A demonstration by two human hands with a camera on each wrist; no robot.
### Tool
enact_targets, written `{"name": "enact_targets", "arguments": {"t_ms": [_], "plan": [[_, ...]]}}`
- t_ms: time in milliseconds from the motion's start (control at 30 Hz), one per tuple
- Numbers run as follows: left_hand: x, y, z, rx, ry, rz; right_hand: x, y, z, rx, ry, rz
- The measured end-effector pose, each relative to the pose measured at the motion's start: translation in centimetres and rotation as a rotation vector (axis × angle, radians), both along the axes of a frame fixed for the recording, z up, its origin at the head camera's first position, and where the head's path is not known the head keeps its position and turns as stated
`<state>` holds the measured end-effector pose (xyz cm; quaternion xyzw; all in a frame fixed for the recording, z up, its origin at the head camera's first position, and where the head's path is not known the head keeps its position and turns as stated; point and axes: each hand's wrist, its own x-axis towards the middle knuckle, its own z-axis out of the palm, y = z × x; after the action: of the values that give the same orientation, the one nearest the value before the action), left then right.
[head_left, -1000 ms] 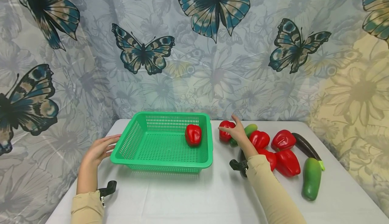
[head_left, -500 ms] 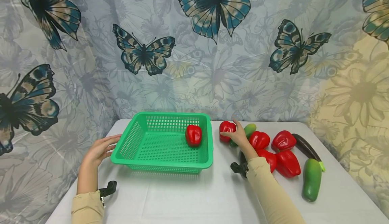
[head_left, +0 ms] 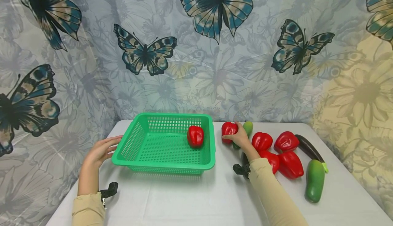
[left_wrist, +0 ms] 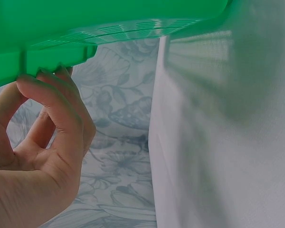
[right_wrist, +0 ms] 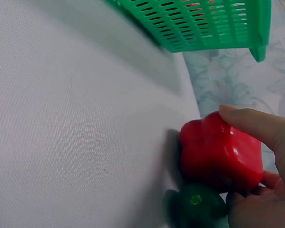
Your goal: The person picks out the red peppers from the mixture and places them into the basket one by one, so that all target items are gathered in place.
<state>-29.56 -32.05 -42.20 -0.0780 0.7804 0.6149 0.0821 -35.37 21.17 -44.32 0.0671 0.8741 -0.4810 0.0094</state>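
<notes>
My right hand (head_left: 241,138) grips a red bell pepper (head_left: 228,132) at the back of the table, right of the green basket (head_left: 164,166). In the right wrist view the thumb lies over the pepper (right_wrist: 218,154), with the fingers partly hidden behind it. The dark end of a cucumber (right_wrist: 199,205) sits close beside it; its lighter end shows past the hand in the head view. At the basket's left side, my left hand (head_left: 98,151) touches the rim with its fingertips, as the left wrist view shows. Another red bell pepper (head_left: 195,136) lies inside the basket, near its right wall.
Several red bell peppers (head_left: 290,164) lie in a cluster to the right, partly behind my right forearm. Farther right are a long eggplant (head_left: 309,147) and a green cucumber (head_left: 315,181). A butterfly-patterned cloth (head_left: 215,79) hangs behind the white table (head_left: 172,198).
The right hand has come down from above the bell pepper and closed round it. The cucumber beside it has swung slightly to the left. The left hand stays at the basket's rim.
</notes>
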Motion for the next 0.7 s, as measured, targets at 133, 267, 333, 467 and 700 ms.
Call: {"name": "enact_targets", "arguments": {"t_ms": [133, 267, 333, 467, 700], "plan": [[0.05, -0.07, 0.04, 0.004, 0.003, -0.003, -0.11, -0.06, -0.04, 0.008, 0.004, -0.002], [0.09, -0.1, 0.06, 0.009, 0.006, -0.006, -0.14, 0.01, -0.07, 0.011, 0.01, -0.014], [0.08, -0.1, 0.06, 0.017, 0.008, -0.004, -0.1, 0.03, -0.05, 0.015, 0.013, -0.02], [0.04, -0.1, 0.08, 0.031, 0.011, -0.006, -0.06, 0.03, 0.02, 0.013, 0.016, -0.033], [0.1, -0.08, 0.14, 0.031, 0.012, -0.009, 0.0, -0.07, 0.43, 0.005, 0.012, -0.048]]}}
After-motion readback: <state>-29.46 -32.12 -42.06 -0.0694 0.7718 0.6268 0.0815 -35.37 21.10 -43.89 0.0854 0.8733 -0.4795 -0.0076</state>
